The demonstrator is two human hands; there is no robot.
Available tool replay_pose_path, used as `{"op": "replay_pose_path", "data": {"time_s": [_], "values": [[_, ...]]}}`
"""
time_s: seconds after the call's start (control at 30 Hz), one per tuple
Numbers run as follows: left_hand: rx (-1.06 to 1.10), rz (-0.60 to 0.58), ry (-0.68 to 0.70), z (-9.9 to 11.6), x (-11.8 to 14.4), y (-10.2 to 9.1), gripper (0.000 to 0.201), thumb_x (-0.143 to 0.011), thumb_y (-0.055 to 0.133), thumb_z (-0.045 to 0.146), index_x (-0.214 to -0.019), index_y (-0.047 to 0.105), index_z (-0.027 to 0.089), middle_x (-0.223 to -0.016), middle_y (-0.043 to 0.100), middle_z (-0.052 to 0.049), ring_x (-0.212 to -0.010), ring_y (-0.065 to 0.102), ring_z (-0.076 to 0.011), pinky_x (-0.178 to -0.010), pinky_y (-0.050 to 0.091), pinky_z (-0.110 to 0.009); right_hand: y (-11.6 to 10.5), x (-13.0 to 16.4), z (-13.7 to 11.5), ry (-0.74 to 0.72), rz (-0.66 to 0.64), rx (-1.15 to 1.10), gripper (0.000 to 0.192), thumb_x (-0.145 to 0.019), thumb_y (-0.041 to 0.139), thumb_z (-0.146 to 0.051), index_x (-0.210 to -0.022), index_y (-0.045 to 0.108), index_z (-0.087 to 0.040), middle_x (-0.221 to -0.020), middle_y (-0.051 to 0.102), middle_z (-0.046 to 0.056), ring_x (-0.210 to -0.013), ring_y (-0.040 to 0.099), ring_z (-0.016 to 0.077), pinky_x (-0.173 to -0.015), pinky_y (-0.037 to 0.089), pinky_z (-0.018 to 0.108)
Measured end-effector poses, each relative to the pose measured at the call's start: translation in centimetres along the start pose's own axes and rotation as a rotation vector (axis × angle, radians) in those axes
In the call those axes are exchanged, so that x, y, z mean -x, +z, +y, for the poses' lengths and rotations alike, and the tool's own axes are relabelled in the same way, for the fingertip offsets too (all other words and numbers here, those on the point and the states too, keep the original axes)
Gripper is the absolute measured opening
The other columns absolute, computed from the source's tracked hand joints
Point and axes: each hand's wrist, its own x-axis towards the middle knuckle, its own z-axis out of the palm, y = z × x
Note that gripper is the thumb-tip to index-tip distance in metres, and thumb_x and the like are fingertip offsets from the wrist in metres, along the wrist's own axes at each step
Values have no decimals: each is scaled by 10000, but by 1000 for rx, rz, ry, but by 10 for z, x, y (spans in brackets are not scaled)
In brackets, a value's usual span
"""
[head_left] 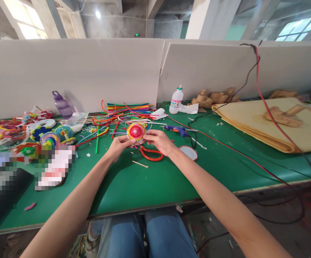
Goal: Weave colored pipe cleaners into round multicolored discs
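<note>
A round spiral disc of coiled pipe cleaners point(136, 132), red and pink inside with a yellow and pale rim, is held above the table between both hands. My left hand point(118, 146) pinches its lower left edge. On the right edge, my right hand point(159, 140) has its thumb and fingers closed. Just below the disc lie red-handled scissors point(153, 156), their blades hidden. A small wooden stick point(140, 164) rests nearer to me. Right of my right hand lies a blue glue gun point(179, 130), and a white round lid point(189, 153) is partly behind my forearm.
Colourful pipe cleaners point(128, 108) are heaped behind my hands. Finished-looking coiled pieces point(49, 138) lie at left, near a purple bottle point(62, 104). A white bottle point(176, 101) stands at the back. Brown paper sheets point(252, 125) and a trailing red cord point(233, 151) occupy the right.
</note>
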Motion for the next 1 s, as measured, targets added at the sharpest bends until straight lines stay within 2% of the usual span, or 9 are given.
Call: {"op": "replay_pose_path", "data": {"time_s": [0.17, 0.43, 0.73, 1.0], "values": [[12, 2, 14, 0, 0, 0, 340, -633, 791, 445, -795, 739, 151, -806, 736, -73, -730, 647, -179, -692, 458, -282, -2, 1, 0, 55, -50, -54, 215, -618, 796, -297, -733, 689, -150, -710, 690, 35, -677, 611, 126, -595, 398, 254], [3, -31, 4, 1, 1, 0, 335, -641, 784, 445, -797, 738, 152, -793, 732, -81, -722, 644, -180, -674, 462, -283, -4, -4, 8, 140, -113, -266, 215, -580, 831, -237, -690, 665, -157, -668, 682, 17, -691, 636, 131, -596, 419, 244], [11, -59, -14, 1, 2, -1, 311, -663, 774, 428, -802, 736, 152, -792, 733, -85, -723, 650, -183, -678, 474, -290, -6, -4, 10, 124, -147, -207, 226, -613, 821, -280, -704, 659, -152, -663, 680, 25, -665, 625, 126, -629, 434, 259], [46, -69, -36, 1, 2, 1, 328, -641, 797, 414, -822, 735, 147, -784, 736, -89, -725, 654, -182, -677, 472, -284, -2, -1, 7, 92, -141, -212, 224, -612, 809, -264, -684, 626, -155, -652, 654, 5, -648, 603, 112, -587, 408, 240]]}}
